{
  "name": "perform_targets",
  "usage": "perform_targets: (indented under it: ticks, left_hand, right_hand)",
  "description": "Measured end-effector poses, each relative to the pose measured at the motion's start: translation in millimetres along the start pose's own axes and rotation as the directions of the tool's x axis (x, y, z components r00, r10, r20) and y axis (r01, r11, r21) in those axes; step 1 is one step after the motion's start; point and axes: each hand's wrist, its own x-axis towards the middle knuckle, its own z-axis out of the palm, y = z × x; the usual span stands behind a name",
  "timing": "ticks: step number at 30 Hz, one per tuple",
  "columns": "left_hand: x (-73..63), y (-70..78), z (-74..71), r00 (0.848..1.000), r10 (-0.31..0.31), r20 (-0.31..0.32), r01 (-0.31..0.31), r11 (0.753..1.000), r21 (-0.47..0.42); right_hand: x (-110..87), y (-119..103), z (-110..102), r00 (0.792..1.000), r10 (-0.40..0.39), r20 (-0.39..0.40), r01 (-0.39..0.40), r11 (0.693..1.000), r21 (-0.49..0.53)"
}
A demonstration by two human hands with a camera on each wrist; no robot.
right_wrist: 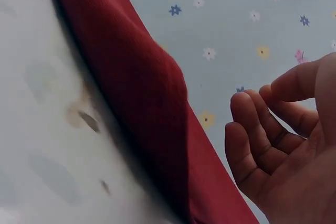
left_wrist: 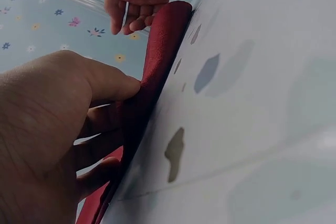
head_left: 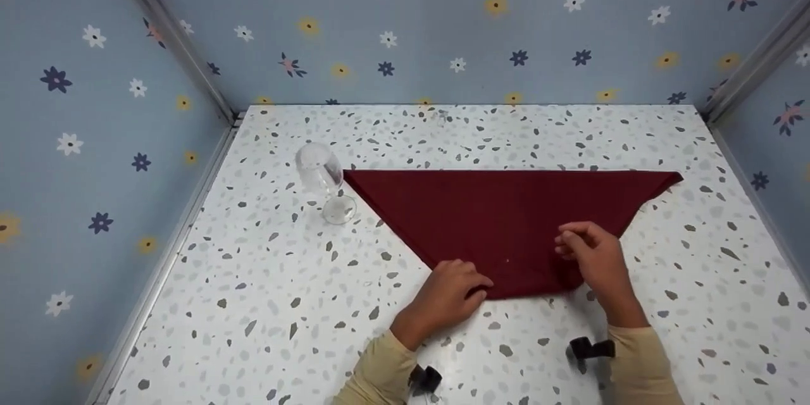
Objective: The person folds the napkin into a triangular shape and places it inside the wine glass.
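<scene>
A dark red cloth napkin [head_left: 506, 221] lies folded on the table, its long straight edge at the back and a shorter rolled edge at the front. At its near left corner my left hand [head_left: 448, 294] holds the rolled edge. The left wrist view shows the thumb [left_wrist: 123, 85] against the roll and the other fingers on the cloth behind it. My right hand [head_left: 598, 259] hovers over the cloth's right side, fingers loosely bent with nothing between them. In the right wrist view these fingers [right_wrist: 247, 119] are apart from the raised fold of the napkin.
A clear stemmed glass [head_left: 319, 168] is left of the napkin's far left corner, its round foot toward me. The speckled white table [head_left: 253, 278] is bounded by flower-patterned blue panels [head_left: 417, 31] at the back and sides.
</scene>
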Motion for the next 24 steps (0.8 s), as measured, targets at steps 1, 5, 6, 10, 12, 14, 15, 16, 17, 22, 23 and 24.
perform_targets:
  ticks: [1,5,6,10,12,14,15,16,17,22,23,24]
  left_hand:
    - [-1.3,-1.3,-0.4,1.000,-0.002,0.000,0.002,1.000,0.003]
    - [-6.3,-5.1,-0.8,1.000,-0.017,0.006,0.017,1.000,0.010]
    - [-7.2,-5.5,-0.8,1.000,-0.021,0.006,0.020,1.000,0.013]
    - [-9.9,-5.5,0.6,0.999,-0.027,-0.020,0.027,0.999,0.019]
    - [-11.3,-4.9,1.5,0.999,-0.031,-0.044,0.032,0.999,0.012]
    - [-12.0,-4.1,3.2,0.997,-0.043,-0.056,0.043,0.999,-0.003]
    - [-11.8,-3.4,3.8,0.997,-0.049,-0.059,0.048,0.999,-0.014]
    - [-11.1,-2.5,4.4,0.997,-0.058,-0.057,0.056,0.998,-0.030]
    - [-10.1,-1.4,4.9,0.996,-0.065,-0.053,0.063,0.997,-0.046]
    - [-0.4,3.7,4.7,0.995,-0.079,-0.055,0.073,0.992,-0.101]
    - [1.9,4.3,4.1,0.995,-0.078,-0.063,0.071,0.992,-0.106]
    - [4.1,4.7,3.4,0.994,-0.077,-0.074,0.068,0.992,-0.109]
  right_hand:
    - [-2.2,1.0,5.5,1.000,0.001,0.017,-0.001,1.000,0.010]
    - [-10.8,5.2,24.2,0.996,0.015,0.084,-0.017,1.000,0.020]
    - [-12.8,6.2,27.7,0.995,0.019,0.096,-0.020,1.000,0.014]
    - [-20.8,11.9,38.3,0.991,0.021,0.132,-0.014,0.998,-0.057]
    - [-25.7,14.5,41.9,0.988,0.015,0.156,0.006,0.991,-0.133]
    - [-30.6,17.0,44.1,0.983,0.004,0.184,0.035,0.977,-0.209]
    - [-32.8,18.0,44.6,0.980,-0.006,0.197,0.055,0.968,-0.245]
    - [-34.8,18.7,44.7,0.978,-0.018,0.209,0.076,0.959,-0.274]
    - [-36.6,18.9,44.3,0.975,-0.029,0.219,0.094,0.952,-0.291]
    - [-38.2,16.7,37.0,0.972,-0.067,0.225,0.147,0.920,-0.363]
    - [-37.3,15.6,34.7,0.973,-0.067,0.222,0.150,0.912,-0.381]
    - [-36.0,14.5,32.3,0.973,-0.067,0.220,0.153,0.903,-0.402]
